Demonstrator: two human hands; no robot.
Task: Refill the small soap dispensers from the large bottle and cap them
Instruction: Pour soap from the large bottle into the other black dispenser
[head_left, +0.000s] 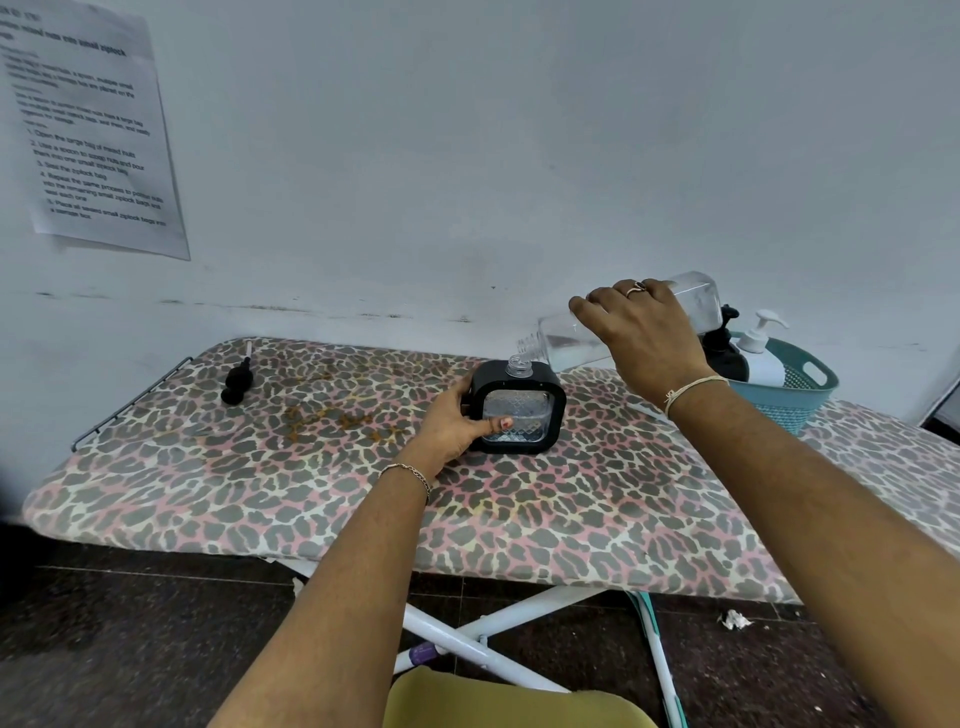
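Observation:
A small square soap dispenser (524, 405) with a black frame and a clear patterned window stands upright on the leopard-print ironing board (260, 478). Its clear threaded neck is uncapped. My left hand (457, 421) grips its left side, thumb across the window. My right hand (641, 327) holds a large clear bottle (566, 338) tipped almost level, its open threaded mouth just above and to the right of the dispenser's neck. A black pump cap (239, 379) with its tube lies on the board at the far left.
A teal basket (800, 395) at the board's right end holds a black pump dispenser (724, 353) and a white pump dispenser (761, 353). A printed sheet (93, 130) hangs on the wall. The board's white legs (467, 634) and a yellow-green seat (509, 701) are below.

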